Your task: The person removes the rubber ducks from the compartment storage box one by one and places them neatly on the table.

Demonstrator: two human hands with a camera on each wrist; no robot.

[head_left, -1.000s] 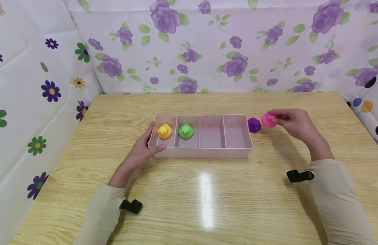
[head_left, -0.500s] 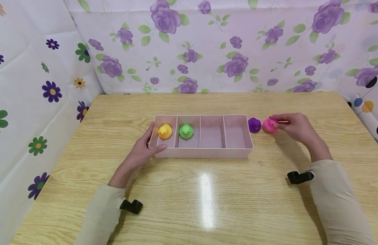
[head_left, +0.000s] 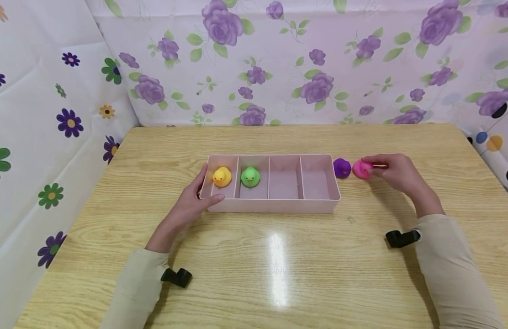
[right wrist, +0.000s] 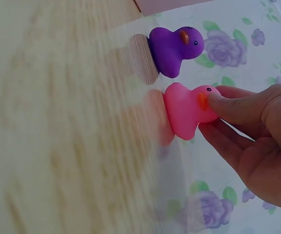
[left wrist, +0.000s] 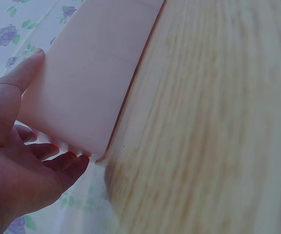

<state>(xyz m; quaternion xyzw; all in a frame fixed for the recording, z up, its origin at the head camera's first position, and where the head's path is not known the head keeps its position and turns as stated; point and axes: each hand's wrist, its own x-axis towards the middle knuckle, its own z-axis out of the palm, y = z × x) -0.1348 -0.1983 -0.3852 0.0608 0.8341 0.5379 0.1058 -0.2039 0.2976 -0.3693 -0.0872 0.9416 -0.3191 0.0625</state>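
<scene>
My left hand point(head_left: 190, 201) grips the left end of a pale pink divided box point(head_left: 270, 205), thumb over the front rim and fingers against the end wall; the left wrist view shows these fingers point(left wrist: 74, 168) at the box's end. Inside sit a yellow rubber duck point(head_left: 222, 177) in the leftmost compartment and a green rubber duck point(head_left: 250, 177) in the one beside it. Right of the box, my right hand point(head_left: 399, 171) pinches a pink rubber duck point(right wrist: 187, 112) by its head, its base at the tabletop. Between it and the box sits a purple rubber duck point(head_left: 342, 168).
The wooden table point(head_left: 237, 265) reflects a bright light streak in front of the box. A flowered cloth point(head_left: 278, 59) hangs behind the table's back edge, and another patterned cloth point(head_left: 40, 114) hangs at the left. Black wrist cameras point(head_left: 402, 238) sit at both sleeves.
My right hand has lowered the pink rubber duck to the tabletop, to the right of the purple one. The left hand and the box have stayed in place.
</scene>
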